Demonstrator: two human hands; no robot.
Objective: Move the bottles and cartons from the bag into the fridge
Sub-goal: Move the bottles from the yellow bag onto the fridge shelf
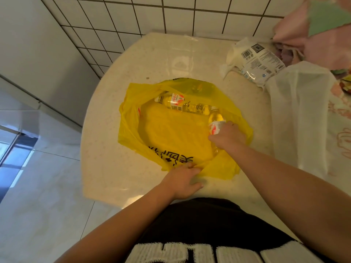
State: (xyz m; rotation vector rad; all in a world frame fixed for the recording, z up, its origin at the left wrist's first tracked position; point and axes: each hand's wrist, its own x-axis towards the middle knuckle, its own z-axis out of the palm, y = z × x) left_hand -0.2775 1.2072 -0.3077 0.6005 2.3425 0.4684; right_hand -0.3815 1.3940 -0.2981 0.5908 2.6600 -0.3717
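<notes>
A yellow plastic bag (171, 137) lies spread open on a round cream table (106, 168). Inside it at the far side lies a clear bottle (176, 102) with a white and red label, on its side. A second bottle (215, 120) of the same kind stands at the bag's right side. My right hand (227, 134) reaches into the bag and grips this second bottle around its label. My left hand (183, 180) pinches the bag's near edge against the table. No cartons show.
A white fridge (38, 59) stands at the left, against a tiled wall. At the table's back right lie a white printed packet (258, 59), a white plastic bag (298, 111) and pink cloth (322, 35). Pale floor tiles lie to the left.
</notes>
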